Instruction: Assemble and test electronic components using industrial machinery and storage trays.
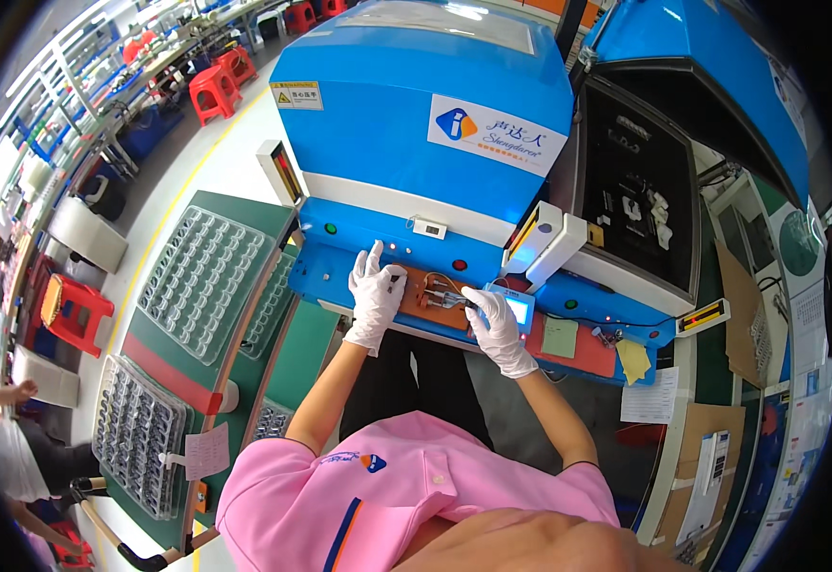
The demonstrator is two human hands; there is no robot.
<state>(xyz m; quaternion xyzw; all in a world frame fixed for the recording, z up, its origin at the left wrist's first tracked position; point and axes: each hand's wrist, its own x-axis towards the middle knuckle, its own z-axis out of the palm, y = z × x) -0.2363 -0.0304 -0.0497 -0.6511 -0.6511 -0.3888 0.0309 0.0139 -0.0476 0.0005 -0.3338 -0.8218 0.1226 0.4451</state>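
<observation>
My left hand [375, 303], in a white glove, is at the blue machine's front ledge with two fingers pointing up. A small dark part [396, 277] sits at its thumb side, held there as far as I can see. My right hand [498, 334], gloved too, has thumb and fingertips drawn together at the right end of a metal clamp fixture [442, 296]. What those fingertips grip is too small to make out. The fixture is mounted on an orange-brown plate [423, 310] between both hands, with a thin wire looping over it.
The blue machine [387, 143] rises just beyond my hands, with a small lit screen [519, 307] by my right hand. A red mat [583, 355] bears green and yellow notes. Clear trays [211, 276] and a filled tray [137, 434] lie on the green table at left.
</observation>
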